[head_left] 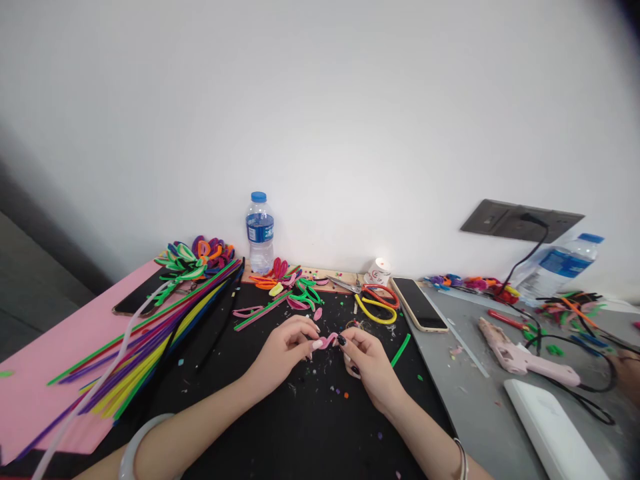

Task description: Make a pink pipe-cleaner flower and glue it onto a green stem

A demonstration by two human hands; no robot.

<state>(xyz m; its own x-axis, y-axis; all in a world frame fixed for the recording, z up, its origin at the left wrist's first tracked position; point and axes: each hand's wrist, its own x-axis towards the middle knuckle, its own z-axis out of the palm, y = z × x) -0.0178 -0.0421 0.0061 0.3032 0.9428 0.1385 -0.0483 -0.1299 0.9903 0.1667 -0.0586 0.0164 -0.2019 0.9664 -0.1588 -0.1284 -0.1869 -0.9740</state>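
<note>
Between my two hands a short pink pipe cleaner point(329, 341) is stretched, bent into a wave. My left hand point(293, 347) pinches its left end between thumb and fingers. The other end is pinched by my right hand point(364, 360). Just beyond my fingers lies a small pink oval piece point(318, 313) on the black mat point(310, 427). Past it are bent green pipe cleaner loops point(306, 293). Scissors point(376, 303) with red and yellow handles rest beyond my right hand. A green pipe cleaner piece point(401, 350) lies to the right of that hand.
Many coloured pipe cleaners point(165, 340) fan out at left over a pink board point(95, 340). A water bottle point(260, 233) stands by the wall. On the right are a phone point(419, 305), a pink glue gun point(525, 357), its cord, a white box-like object point(553, 427), and another person's hand point(627, 373).
</note>
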